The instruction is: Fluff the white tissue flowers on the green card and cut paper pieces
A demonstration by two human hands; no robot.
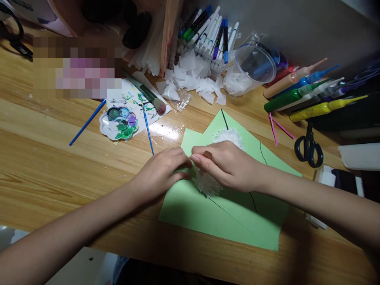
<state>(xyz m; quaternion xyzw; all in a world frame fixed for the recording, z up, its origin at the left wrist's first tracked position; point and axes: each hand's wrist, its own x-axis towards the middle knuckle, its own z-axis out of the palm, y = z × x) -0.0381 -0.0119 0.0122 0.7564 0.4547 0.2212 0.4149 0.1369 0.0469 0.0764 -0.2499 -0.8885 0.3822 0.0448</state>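
Observation:
My right hand (227, 162) is closed in a fist over a light green paper sheet (204, 217). A brown-ended stick (208, 154) pokes out between its thumb and fingers; the rest is hidden. Beside it, my left hand (166, 168) has bent fingers drawn in toward the thumb, meeting the right fingertips at the sheet's left part. Whatever those left fingers hold is hidden. On the green sheet are two fringed white tufts of thin paper: an upper tuft (228, 137) and a lower tuft (208, 185), partly covered by the right hand. Black lines are drawn across the sheet.
Loose white paper squares (192, 75) lie behind the sheet, near a clear plastic cup (255, 67) and several markers (213, 33). Left are a paint palette (119, 123) and a large brush (148, 95). Black scissors (308, 148) and squeeze tubes (297, 93) lie right.

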